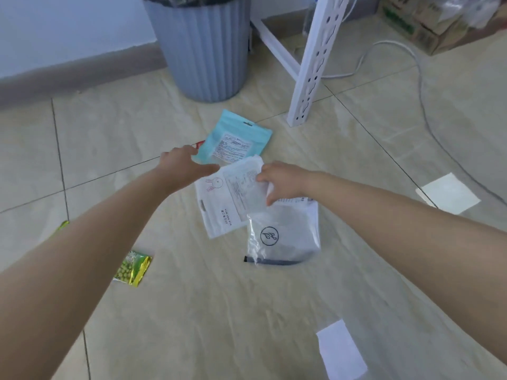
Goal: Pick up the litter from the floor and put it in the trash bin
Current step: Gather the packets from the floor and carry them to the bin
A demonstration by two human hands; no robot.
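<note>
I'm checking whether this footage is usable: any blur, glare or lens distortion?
Head view: the left hand is motion-blurred; bright light patches glare on the floor; wide-angle bending bows the shelf leg and bin; print on the white bag is too soft to read.

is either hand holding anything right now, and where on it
The right hand pinches the white rabbit-print bag at its upper right corner. The left hand is open over the blue pouch, gripping nothing.

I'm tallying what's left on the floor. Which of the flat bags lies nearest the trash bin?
The light blue pouch, lying just in front of the grey trash bin. The white rabbit-print bag and the clear zip bag lie farther back.
</note>
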